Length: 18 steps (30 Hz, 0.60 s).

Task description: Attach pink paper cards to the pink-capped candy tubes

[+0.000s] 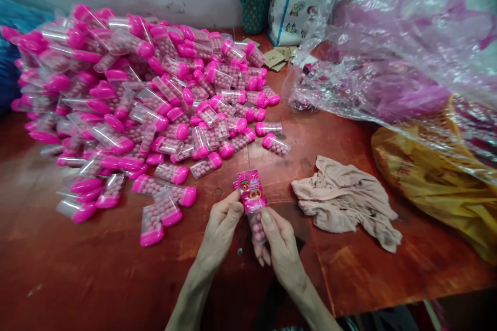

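Observation:
Just above the table's near side, a small clear container of pink candy balls is in my right hand, gripped between thumb and fingers. Over its upper end sits a pink printed sleeve with a fruit picture. My left hand is closed, its thumb and forefinger pinching the left edge of that sleeve. The fingers hide part of the container's sides. Ahead and to the left lies a big heap of similar containers with bright pink caps, several of them loose at its near edge.
A crumpled beige cloth lies right of my hands on the reddish-brown table. Beyond it are a yellow bag and clear plastic wrap. Cardboard pieces, a white printed bag and a green dotted bag stand at the back.

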### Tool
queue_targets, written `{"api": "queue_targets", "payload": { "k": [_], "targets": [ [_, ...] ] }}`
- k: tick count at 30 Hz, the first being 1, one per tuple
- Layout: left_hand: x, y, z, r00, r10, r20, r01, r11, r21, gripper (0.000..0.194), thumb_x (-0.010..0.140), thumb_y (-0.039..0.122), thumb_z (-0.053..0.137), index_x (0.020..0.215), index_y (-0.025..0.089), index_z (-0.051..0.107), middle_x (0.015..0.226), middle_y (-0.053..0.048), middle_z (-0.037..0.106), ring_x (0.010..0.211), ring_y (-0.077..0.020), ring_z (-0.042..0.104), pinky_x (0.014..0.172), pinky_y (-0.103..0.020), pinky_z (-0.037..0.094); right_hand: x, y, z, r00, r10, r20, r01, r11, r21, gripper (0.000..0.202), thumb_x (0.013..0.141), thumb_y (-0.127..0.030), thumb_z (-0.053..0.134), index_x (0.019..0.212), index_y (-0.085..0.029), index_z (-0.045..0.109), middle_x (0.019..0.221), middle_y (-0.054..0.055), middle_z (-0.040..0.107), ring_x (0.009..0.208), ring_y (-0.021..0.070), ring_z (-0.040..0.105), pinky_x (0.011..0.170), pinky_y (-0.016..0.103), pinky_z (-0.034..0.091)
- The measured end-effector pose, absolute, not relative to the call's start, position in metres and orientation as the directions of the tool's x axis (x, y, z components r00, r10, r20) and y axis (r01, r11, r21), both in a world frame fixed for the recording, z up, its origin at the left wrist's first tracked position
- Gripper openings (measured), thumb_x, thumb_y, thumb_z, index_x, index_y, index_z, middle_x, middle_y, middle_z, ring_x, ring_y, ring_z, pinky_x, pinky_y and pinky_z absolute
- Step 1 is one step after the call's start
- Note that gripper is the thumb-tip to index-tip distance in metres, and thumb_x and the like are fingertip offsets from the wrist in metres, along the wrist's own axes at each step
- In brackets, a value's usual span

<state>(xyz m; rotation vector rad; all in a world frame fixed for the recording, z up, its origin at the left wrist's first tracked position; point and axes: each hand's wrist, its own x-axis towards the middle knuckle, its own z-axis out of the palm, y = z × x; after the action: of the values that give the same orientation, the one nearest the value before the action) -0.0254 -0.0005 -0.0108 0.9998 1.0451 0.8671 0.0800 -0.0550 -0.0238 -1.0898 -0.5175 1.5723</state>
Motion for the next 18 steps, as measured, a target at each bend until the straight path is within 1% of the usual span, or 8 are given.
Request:
{"api": "queue_targets", "payload": {
  "k": [1, 3, 5, 7, 9, 12, 15, 18],
  "targets": [
    [-0.024, -0.001, -0.010, 0.320, 0.893, -0.316, -0.137, 0.373, 0.918, 0.037, 0.080, 0.041, 0.050, 0.098, 0.012, 0.063, 0.067, -0.004, 0.062, 0.058, -0.0143, 0.055, 0.060, -0.027, 0.048, 0.079, -0.056, -0.024, 0.025, 0.929, -0.369, -0.503, -0.307, -0.808, 0.030, 0.089, -0.039, 0.040, 0.072, -0.016, 0.049, 0.050, -0.007, 0.043, 0.033, 0.0014, 0.033, 0.029, 0.010, 0.027],
    [-0.020, -0.003, -0.009, 0.416, 0.817, -0.400, -0.188, 0.508, 0.841, 0.040, 0.081, 0.042, 0.049, 0.102, 0.011, 0.062, 0.062, -0.003, 0.060, 0.048, -0.0122, 0.051, 0.047, -0.025, 0.046, 0.076, -0.057, -0.023, 0.062, 0.929, -0.364, -0.435, -0.303, -0.848, 0.029, 0.089, -0.039, 0.041, 0.074, -0.016, 0.050, 0.055, -0.005, 0.045, 0.037, 0.0020, 0.037, 0.032, 0.011, 0.029],
    [-0.015, -0.007, -0.007, 0.446, 0.781, -0.437, -0.238, 0.574, 0.784, 0.039, 0.083, 0.040, 0.046, 0.106, 0.012, 0.060, 0.063, -0.003, 0.060, 0.043, -0.0099, 0.046, 0.039, -0.022, 0.041, 0.075, -0.057, -0.022, 0.117, 0.930, -0.350, -0.336, -0.295, -0.895, 0.027, 0.089, -0.038, 0.041, 0.080, -0.016, 0.053, 0.060, -0.004, 0.047, 0.043, 0.0043, 0.042, 0.037, 0.013, 0.034],
    [-0.011, -0.011, -0.007, 0.414, 0.800, -0.435, -0.265, 0.562, 0.783, 0.037, 0.084, 0.037, 0.045, 0.107, 0.013, 0.060, 0.068, -0.004, 0.061, 0.043, -0.0086, 0.044, 0.037, -0.021, 0.039, 0.075, -0.058, -0.021, 0.155, 0.937, -0.314, -0.210, -0.279, -0.937, 0.025, 0.090, -0.037, 0.038, 0.088, -0.017, 0.054, 0.063, -0.003, 0.049, 0.049, 0.0068, 0.046, 0.042, 0.016, 0.038],
    [-0.007, -0.015, -0.007, 0.368, 0.831, -0.417, -0.258, 0.522, 0.813, 0.035, 0.085, 0.035, 0.044, 0.105, 0.012, 0.061, 0.071, -0.005, 0.062, 0.044, -0.0076, 0.043, 0.038, -0.019, 0.038, 0.077, -0.060, -0.018, 0.184, 0.949, -0.257, -0.073, -0.248, -0.966, 0.024, 0.091, -0.034, 0.036, 0.093, -0.018, 0.053, 0.062, -0.003, 0.050, 0.050, 0.0084, 0.047, 0.046, 0.018, 0.038],
    [-0.002, -0.022, -0.005, 0.331, 0.860, -0.389, -0.230, 0.473, 0.850, 0.036, 0.086, 0.036, 0.042, 0.100, 0.010, 0.064, 0.067, -0.005, 0.062, 0.044, -0.0067, 0.040, 0.040, -0.019, 0.035, 0.081, -0.064, -0.012, 0.215, 0.960, -0.179, 0.078, -0.199, -0.977, 0.022, 0.091, -0.030, 0.035, 0.095, -0.018, 0.053, 0.059, -0.003, 0.051, 0.049, 0.0094, 0.048, 0.047, 0.019, 0.037],
    [0.000, -0.027, -0.002, 0.281, 0.889, -0.363, -0.202, 0.424, 0.883, 0.035, 0.085, 0.035, 0.045, 0.097, 0.009, 0.065, 0.060, -0.003, 0.059, 0.046, -0.0078, 0.040, 0.043, -0.020, 0.035, 0.084, -0.066, -0.007, 0.241, 0.963, -0.122, 0.139, -0.159, -0.978, 0.022, 0.092, -0.028, 0.035, 0.091, -0.018, 0.055, 0.060, -0.002, 0.054, 0.051, 0.0098, 0.051, 0.049, 0.019, 0.038],
    [0.001, -0.029, -0.001, 0.256, 0.901, -0.349, -0.183, 0.400, 0.898, 0.032, 0.084, 0.034, 0.047, 0.100, 0.011, 0.063, 0.058, -0.001, 0.057, 0.048, -0.0091, 0.043, 0.045, -0.020, 0.036, 0.084, -0.065, -0.009, 0.283, 0.954, -0.104, 0.134, -0.146, -0.980, 0.023, 0.091, -0.028, 0.035, 0.087, -0.019, 0.055, 0.062, -0.001, 0.057, 0.053, 0.0104, 0.052, 0.051, 0.019, 0.039]
  ]
}}
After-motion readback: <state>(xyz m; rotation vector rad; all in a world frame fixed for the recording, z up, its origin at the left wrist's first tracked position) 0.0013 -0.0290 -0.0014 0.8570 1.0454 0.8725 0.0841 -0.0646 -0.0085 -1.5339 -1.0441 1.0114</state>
